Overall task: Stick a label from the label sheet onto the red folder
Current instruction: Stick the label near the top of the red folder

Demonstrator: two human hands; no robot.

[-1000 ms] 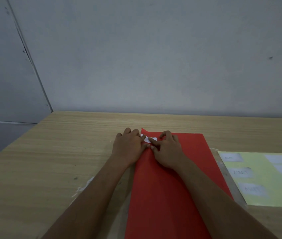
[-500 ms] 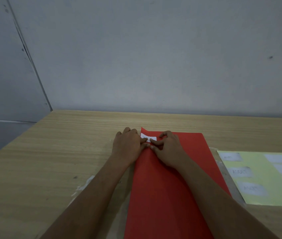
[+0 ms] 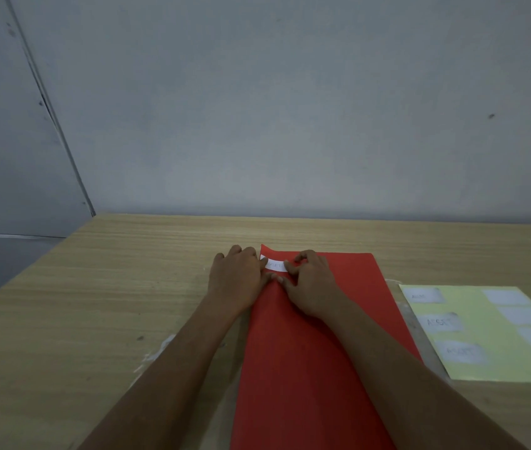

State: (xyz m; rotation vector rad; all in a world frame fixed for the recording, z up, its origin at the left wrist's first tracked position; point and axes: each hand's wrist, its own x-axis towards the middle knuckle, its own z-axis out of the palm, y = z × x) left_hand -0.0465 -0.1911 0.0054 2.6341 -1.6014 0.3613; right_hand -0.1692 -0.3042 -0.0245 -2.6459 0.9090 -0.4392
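The red folder point(image 3: 306, 368) lies lengthwise on the wooden table point(image 3: 111, 303) in front of me. A small white label point(image 3: 276, 265) with faint writing sits flat near the folder's far left corner. My left hand point(image 3: 236, 277) rests at the folder's left edge, with its curled fingertips on the label's left end. The fingertips of my right hand point(image 3: 311, 284) are on the label's right end, and its thumb presses the folder just below. The pale yellow label sheet point(image 3: 485, 332) lies to the right, carrying several white labels.
A clear plastic sleeve edge point(image 3: 410, 323) shows between the folder and the label sheet. A grey wall point(image 3: 290, 125) rises right behind the table's far edge. The table's left edge drops off at the left.
My hands have drawn slightly apart along the label, so more of its white face shows between them. The folder and the label sheet have stayed in place.
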